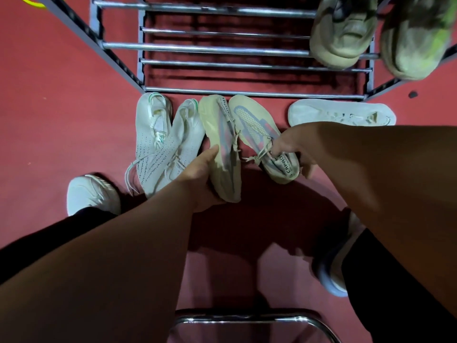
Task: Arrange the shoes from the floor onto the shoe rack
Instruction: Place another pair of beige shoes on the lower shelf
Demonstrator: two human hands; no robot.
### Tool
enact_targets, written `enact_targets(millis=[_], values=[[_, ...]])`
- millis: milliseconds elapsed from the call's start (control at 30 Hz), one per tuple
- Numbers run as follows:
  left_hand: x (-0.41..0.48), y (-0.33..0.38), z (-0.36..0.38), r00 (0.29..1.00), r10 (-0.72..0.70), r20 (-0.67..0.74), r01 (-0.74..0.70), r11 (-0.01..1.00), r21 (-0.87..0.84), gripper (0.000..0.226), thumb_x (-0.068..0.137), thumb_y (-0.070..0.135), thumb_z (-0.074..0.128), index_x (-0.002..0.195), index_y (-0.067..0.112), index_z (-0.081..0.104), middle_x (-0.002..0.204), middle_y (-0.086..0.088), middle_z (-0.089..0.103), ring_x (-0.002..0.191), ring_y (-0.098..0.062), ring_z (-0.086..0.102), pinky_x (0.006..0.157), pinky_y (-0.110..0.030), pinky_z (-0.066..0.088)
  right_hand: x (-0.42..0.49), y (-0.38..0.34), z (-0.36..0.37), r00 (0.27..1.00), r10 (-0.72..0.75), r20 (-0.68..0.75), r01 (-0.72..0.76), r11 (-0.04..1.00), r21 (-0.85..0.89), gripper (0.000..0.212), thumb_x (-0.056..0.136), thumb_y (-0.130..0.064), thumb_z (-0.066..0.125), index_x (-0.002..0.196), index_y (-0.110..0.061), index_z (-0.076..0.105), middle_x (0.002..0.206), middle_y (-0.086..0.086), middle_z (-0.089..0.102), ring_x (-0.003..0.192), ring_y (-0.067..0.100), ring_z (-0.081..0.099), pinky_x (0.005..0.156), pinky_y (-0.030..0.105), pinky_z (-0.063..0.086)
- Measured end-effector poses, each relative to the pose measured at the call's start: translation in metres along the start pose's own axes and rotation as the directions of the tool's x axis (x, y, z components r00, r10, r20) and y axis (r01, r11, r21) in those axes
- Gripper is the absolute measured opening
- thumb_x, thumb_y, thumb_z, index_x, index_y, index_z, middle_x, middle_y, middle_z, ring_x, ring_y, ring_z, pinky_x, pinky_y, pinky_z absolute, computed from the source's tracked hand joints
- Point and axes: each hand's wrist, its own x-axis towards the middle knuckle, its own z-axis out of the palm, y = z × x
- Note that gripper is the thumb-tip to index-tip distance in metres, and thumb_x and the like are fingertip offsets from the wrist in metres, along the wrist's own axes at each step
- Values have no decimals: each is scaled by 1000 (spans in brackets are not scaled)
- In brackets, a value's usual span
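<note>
Two beige shoes with grey and pink stripes lie on the red floor in front of the metal shoe rack [247, 93]. My left hand [197, 179] grips the left beige shoe [220, 134] at its near end. My right hand [294, 147] is closed on the right beige shoe [257, 129] near its heel and laces. A pair of white perforated shoes [160, 144] lies to the left, touching each other. A white shoe [341, 112] lies sideways at the right by the rack's front bar. Two olive-beige shoes [346, 33] sit on the rack's upper right.
My own feet stand on the floor: a white shoe [92, 194] at the left and a dark one [333, 256] at the right. A chrome chair frame [247, 320] is below me. A yellow ring [32, 2] lies at the top left.
</note>
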Motion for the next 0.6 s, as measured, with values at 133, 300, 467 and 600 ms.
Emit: enact_targets(millis=[133, 300, 467, 600], values=[[-2, -6, 5, 990, -80, 118, 79, 997, 15, 75, 63, 71, 75, 129, 37, 65, 127, -8, 70, 116, -38, 62, 92, -69, 46, -1, 10, 4, 993, 96, 68, -104, 986, 128, 51, 86, -29, 59, 131, -7, 62, 129, 21, 67, 111, 32, 65, 83, 46, 51], [6, -20, 13, 999, -6, -49, 12, 992, 127, 15, 85, 15, 76, 98, 14, 68, 110, -13, 62, 97, -26, 61, 77, -44, 60, -3, 19, 0, 994, 98, 43, -105, 972, 209, 45, 84, -44, 70, 117, -15, 70, 111, 7, 71, 97, 24, 65, 81, 40, 52], [11, -26, 9, 957, 16, -289, -12, 1000, 14, 11, 90, 8, 71, 89, 13, 61, 87, -11, 63, 69, -23, 60, 46, -28, 55, -3, 29, -9, 987, 55, 149, -82, 980, 184, 75, 62, -76, 76, 111, -19, 73, 97, 4, 66, 76, 20, 57, 70, 30, 44], [-1, -22, 10, 940, 18, -341, -10, 1000, 26, 20, 91, 25, 73, 91, 16, 55, 87, -14, 64, 63, -26, 60, 38, -21, 43, -26, 25, -20, 956, -21, 293, -38, 980, 195, 72, 64, -71, 82, 108, -15, 75, 101, 9, 72, 83, 25, 64, 84, 38, 51]])
